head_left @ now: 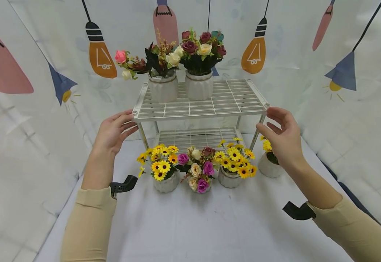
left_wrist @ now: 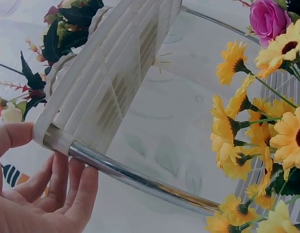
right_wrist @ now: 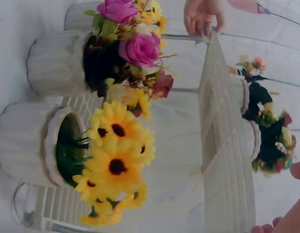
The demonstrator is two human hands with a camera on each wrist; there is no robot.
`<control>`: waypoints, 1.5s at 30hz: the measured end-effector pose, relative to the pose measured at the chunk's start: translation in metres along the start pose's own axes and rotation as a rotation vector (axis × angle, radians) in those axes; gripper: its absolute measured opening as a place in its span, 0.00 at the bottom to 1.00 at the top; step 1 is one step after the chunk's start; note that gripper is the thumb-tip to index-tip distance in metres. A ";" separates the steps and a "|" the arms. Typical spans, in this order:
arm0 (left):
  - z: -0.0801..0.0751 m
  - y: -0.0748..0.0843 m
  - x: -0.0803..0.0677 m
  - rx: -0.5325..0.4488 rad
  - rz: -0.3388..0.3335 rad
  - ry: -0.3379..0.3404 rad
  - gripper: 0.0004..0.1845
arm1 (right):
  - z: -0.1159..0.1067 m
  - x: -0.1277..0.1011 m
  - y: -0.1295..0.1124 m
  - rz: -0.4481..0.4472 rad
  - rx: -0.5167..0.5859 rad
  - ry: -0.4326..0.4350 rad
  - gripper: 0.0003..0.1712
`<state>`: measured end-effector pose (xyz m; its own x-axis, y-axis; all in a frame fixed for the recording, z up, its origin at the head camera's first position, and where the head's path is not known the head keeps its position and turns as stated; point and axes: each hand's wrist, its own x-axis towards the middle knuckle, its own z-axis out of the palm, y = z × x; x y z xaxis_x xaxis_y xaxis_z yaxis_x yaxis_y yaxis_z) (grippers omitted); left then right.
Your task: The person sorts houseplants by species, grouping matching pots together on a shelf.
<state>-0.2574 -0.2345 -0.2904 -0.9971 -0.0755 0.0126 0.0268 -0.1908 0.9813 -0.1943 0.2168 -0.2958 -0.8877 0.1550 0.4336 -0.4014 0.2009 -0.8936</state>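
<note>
A white two-tier wire rack [head_left: 190, 118] stands with its upper shelf raised on metal legs. At the upper shelf's left front corner, my left hand [head_left: 115, 133] pinches the corner, the thumb [left_wrist: 16, 135] on its edge and the fingers just below, by the leg. My right hand [head_left: 283, 136] is at the right front corner, its fingers loosely bent and their tips right at the corner. The right thumb overlaps the leg in the head view, while the right wrist view shows a digit standing apart from the shelf.
Two rose pots [head_left: 199, 85] stand on the upper shelf's left part. In front of the lower shelf [head_left: 197, 135] are two yellow daisy pots [head_left: 165, 183] with a purple rose arrangement [head_left: 202, 174] between them. Another yellow-flowered pot [head_left: 269, 166] stands by my right hand. A patterned cloth hangs behind.
</note>
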 end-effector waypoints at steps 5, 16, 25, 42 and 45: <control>0.000 -0.001 -0.001 -0.002 -0.002 0.002 0.30 | -0.018 -0.012 0.013 0.027 0.084 0.089 0.27; 0.002 0.003 0.001 0.020 0.010 0.005 0.30 | -0.034 -0.048 0.056 0.145 0.085 0.293 0.21; 0.005 0.003 0.002 0.071 0.022 0.012 0.29 | -0.039 -0.077 0.088 0.335 0.192 0.410 0.13; 0.003 -0.002 0.001 0.065 0.027 0.018 0.29 | -0.051 -0.088 0.141 0.691 -0.017 0.422 0.19; 0.002 -0.002 0.000 0.075 0.032 0.017 0.29 | -0.050 -0.086 0.150 0.697 -0.021 0.418 0.28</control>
<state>-0.2580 -0.2319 -0.2924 -0.9944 -0.0972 0.0419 0.0530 -0.1145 0.9920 -0.1665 0.2815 -0.4613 -0.7727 0.5988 -0.2104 0.2206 -0.0574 -0.9737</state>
